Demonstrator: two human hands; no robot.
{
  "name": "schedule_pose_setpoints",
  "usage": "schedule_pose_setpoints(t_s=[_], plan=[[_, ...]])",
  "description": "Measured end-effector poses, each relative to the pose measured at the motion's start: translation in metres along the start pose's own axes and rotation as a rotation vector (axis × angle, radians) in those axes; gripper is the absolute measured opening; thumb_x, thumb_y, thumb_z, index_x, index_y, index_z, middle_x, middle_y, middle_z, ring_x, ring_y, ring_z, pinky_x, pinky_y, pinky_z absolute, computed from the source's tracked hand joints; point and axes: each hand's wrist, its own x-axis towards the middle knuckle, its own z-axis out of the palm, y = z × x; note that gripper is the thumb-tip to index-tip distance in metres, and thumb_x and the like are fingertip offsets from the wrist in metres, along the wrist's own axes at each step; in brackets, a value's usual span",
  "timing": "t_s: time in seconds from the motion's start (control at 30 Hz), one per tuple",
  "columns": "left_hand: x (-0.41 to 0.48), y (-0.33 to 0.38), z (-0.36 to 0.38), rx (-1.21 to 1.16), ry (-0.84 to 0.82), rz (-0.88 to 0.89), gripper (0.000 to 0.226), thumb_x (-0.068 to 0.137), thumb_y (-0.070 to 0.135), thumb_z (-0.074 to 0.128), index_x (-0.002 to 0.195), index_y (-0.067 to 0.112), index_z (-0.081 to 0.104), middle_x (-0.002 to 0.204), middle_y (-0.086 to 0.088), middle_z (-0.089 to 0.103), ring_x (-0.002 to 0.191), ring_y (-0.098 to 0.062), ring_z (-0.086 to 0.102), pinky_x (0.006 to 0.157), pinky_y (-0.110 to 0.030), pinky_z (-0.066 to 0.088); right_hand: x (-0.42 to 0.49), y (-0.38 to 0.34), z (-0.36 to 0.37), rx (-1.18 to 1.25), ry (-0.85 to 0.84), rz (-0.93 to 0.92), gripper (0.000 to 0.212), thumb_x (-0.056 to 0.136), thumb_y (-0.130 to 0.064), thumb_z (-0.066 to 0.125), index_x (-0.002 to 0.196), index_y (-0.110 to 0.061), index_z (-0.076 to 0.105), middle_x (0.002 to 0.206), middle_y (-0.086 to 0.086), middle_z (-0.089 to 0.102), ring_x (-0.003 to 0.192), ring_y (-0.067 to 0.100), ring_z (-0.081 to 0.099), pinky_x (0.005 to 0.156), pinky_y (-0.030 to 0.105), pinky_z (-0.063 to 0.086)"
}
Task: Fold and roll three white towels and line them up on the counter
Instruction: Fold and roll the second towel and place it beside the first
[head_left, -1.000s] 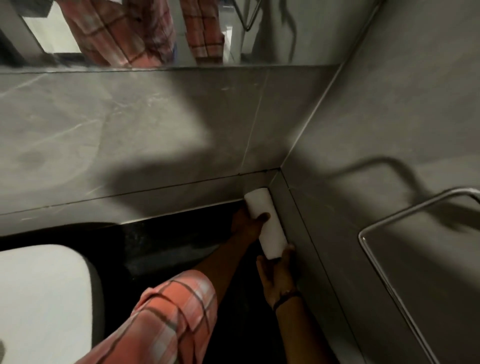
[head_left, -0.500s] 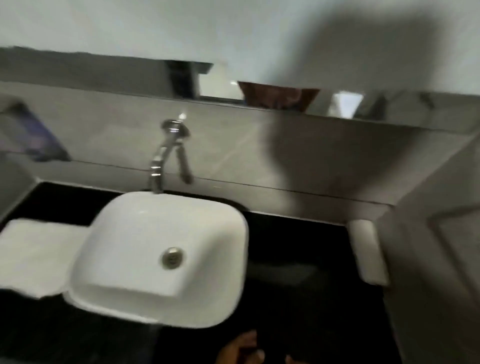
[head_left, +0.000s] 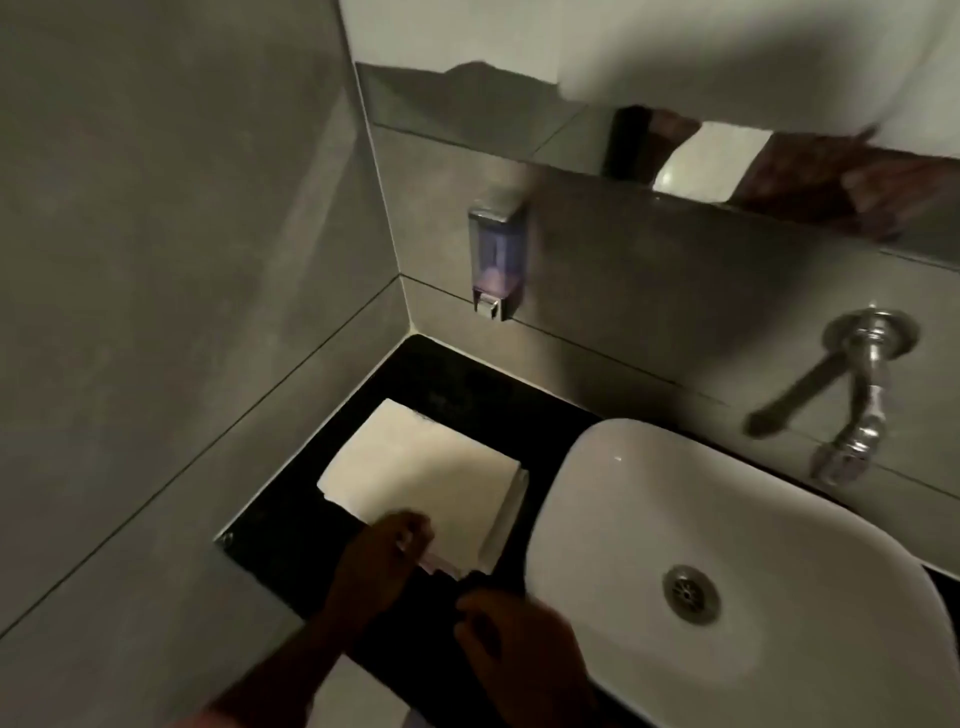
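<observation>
The view has swung from the right corner to the left end of the counter (head_left: 291, 525), where a folded white towel stack (head_left: 421, 475) lies flat, long axis running back-left. The left hand (head_left: 382, 558) pinches its near edge; the right hand (head_left: 511, 647) hovers loosely curled, just short. Wall left, basin (head_left: 727, 519) right.

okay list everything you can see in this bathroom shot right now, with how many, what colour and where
folded towels: a stack, count unclear, white, on the counter left of the sink
counter: one, black, in the wall corner
sink: one, white, right on the counter
tap: one, chrome, on the wall above the sink
soap dispenser: one, chrome and purplish, on the back wall
mirror: one, above the tiles
left hand: one, at the stack's near edge
right hand: one, near the sink's front left
</observation>
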Motion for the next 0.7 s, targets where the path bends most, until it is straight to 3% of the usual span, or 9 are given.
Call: schedule_pose_setpoints(t_s=[0.1, 0.23, 0.33, 0.4, 0.5, 0.63, 0.7], plan=[[0.106, -0.017, -0.035, 0.183, -0.016, 0.197, 0.036, 0.101, 0.032, 0.059, 0.136, 0.024, 0.061, 0.132, 0.003, 0.065, 0.119, -0.018, 0.062, 0.104, -0.039, 0.051, 0.108, -0.028, -0.019, -0.268, 0.14, -0.056, 0.04, 0.099, -0.047, 0.042, 0.134, -0.037, 0.058, 0.13, -0.011, 0.065, 0.12, 0.018, 0.058, 0.099, 0.038, 0.049], [0.202, -0.032, -0.051, 0.544, -0.265, 0.307, 0.061, 0.102, 0.025, 0.052, 0.159, 0.023, 0.029, 0.164, -0.005, 0.033, 0.149, -0.028, 0.035, 0.117, -0.047, 0.038, 0.198, -0.024, -0.022, -0.452, 0.076, 0.116, 0.049, 0.102, -0.04, 0.043, 0.149, -0.026, 0.045, 0.152, 0.0, 0.046, 0.138, 0.03, 0.041, 0.112, 0.049, 0.032], [0.235, -0.046, -0.047, 0.789, -0.347, 0.398, 0.069, 0.102, 0.018, 0.05, 0.163, 0.023, 0.017, 0.17, -0.004, 0.019, 0.156, -0.03, 0.02, 0.124, -0.051, 0.027, 0.229, -0.009, -0.019, -0.501, 0.033, 0.211, 0.058, 0.102, -0.04, 0.046, 0.155, -0.023, 0.035, 0.159, 0.004, 0.038, 0.146, 0.031, 0.033, 0.122, 0.058, 0.017], [0.243, -0.053, -0.044, 0.77, -0.298, 0.472, 0.065, 0.103, 0.015, 0.048, 0.162, 0.023, 0.021, 0.168, -0.005, 0.026, 0.154, -0.03, 0.027, 0.125, -0.049, 0.026, 0.238, -0.007, -0.015, -0.525, 0.033, 0.237, 0.056, 0.101, -0.038, 0.05, 0.154, -0.024, 0.037, 0.155, 0.003, 0.044, 0.145, 0.031, 0.036, 0.123, 0.062, 0.011], [0.249, -0.057, -0.045, 0.764, -0.222, 0.543, 0.057, 0.102, 0.011, 0.044, 0.157, 0.022, 0.034, 0.161, -0.006, 0.04, 0.146, -0.031, 0.04, 0.121, -0.048, 0.033, 0.241, -0.008, -0.012, -0.557, 0.089, 0.259, 0.052, 0.096, -0.033, 0.056, 0.147, -0.026, 0.046, 0.147, 0.002, 0.054, 0.139, 0.032, 0.041, 0.121, 0.06, 0.016], [0.248, -0.053, -0.058, 0.707, -0.256, 0.537, 0.029, 0.097, 0.013, 0.055, 0.12, 0.014, 0.072, 0.127, -0.012, 0.067, 0.117, -0.032, 0.063, 0.102, -0.043, 0.051, 0.239, -0.009, -0.011, -0.531, 0.107, 0.324, 0.06, 0.092, -0.038, 0.062, 0.149, -0.027, 0.044, 0.146, 0.003, 0.051, 0.136, 0.035, 0.037, 0.11, 0.055, 0.027], [0.244, -0.049, -0.067, 0.747, -0.291, 0.523, 0.025, 0.098, 0.02, 0.056, 0.112, 0.014, 0.076, 0.124, -0.011, 0.067, 0.111, -0.03, 0.065, 0.097, -0.039, 0.055, 0.238, -0.01, -0.01, -0.551, 0.116, 0.32, 0.051, 0.093, -0.038, 0.061, 0.143, -0.031, 0.05, 0.143, 0.004, 0.049, 0.133, 0.036, 0.036, 0.106, 0.053, 0.029]])
